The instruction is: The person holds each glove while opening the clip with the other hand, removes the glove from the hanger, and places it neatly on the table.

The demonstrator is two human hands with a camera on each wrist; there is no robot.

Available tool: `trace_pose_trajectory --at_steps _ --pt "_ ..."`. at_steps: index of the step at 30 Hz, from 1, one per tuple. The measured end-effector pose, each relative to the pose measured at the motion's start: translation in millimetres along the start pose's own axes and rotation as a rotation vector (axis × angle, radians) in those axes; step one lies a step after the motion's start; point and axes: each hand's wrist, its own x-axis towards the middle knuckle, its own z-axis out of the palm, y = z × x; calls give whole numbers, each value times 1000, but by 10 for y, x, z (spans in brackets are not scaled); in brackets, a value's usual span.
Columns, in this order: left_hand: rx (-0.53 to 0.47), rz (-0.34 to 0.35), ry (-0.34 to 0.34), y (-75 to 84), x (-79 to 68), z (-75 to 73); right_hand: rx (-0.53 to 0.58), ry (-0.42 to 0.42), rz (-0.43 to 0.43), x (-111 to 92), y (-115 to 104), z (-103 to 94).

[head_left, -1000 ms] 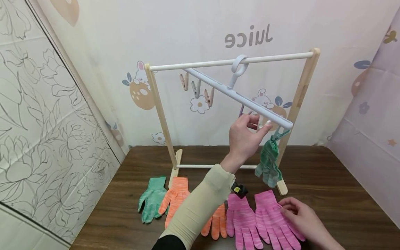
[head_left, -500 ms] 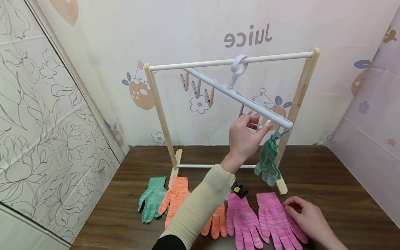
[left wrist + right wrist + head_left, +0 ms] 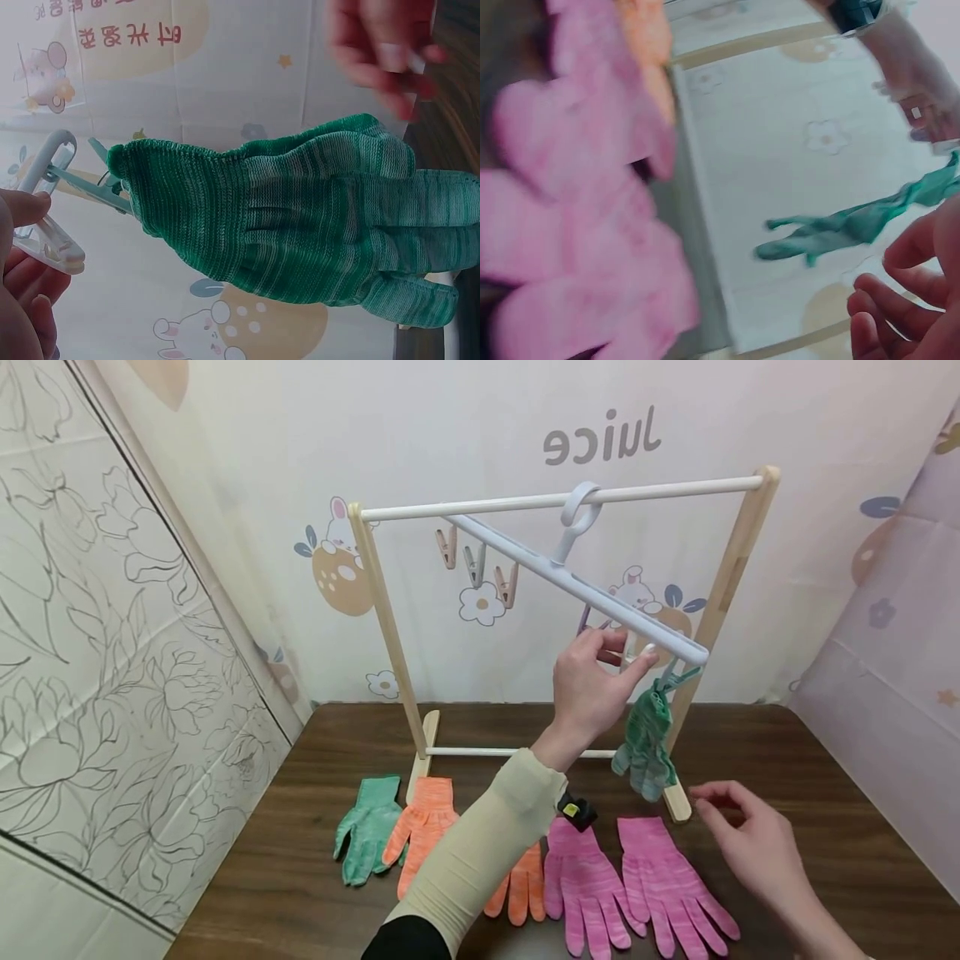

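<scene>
My left hand [image 3: 592, 685] pinches a white clothespin [image 3: 56, 244] under the low right arm of the white hanger [image 3: 577, 585]. Beside it, a green glove [image 3: 648, 735] dangles by its cuff from a pale green clothespin [image 3: 90, 187] near the hanger's end. My right hand [image 3: 757, 843] is over the right side of the table, fingers loosely bent and holding nothing. Below and left of it lies a pink glove [image 3: 667, 877], with a second pink glove [image 3: 581, 885] alongside.
The hanger hooks over the rail of a wooden rack [image 3: 733, 560]. Several clothespins [image 3: 475, 564] hang along it. Left on the table [image 3: 255, 868] lie a green glove [image 3: 371, 827] and an orange glove [image 3: 427, 827]; my left forearm partly covers another orange glove [image 3: 528, 885].
My right hand has left the right pink glove and moved up and right, after that glove shifted slightly right. My left hand still pinches the white clothespin.
</scene>
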Motion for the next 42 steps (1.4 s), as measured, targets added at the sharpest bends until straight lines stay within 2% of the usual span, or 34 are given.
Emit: trace_pose_trajectory --at_steps 4,7,16,28,30,36,42 --pt "-4 0 7 6 9 -3 77 102 -33 88 -159 -61" --pt "-14 0 15 13 16 -9 130 148 -55 138 -268 -78" --pt "-23 -7 25 21 13 -11 284 197 -105 216 -526 -43" --pt "-36 6 41 24 4 -3 292 138 3 378 -650 102" --pt "-40 6 41 27 -3 4 320 155 13 393 -650 136" --pt "-48 -3 39 28 -34 28 390 281 47 398 -641 195" --pt "-62 3 56 23 -47 24 394 308 32 406 -648 192"
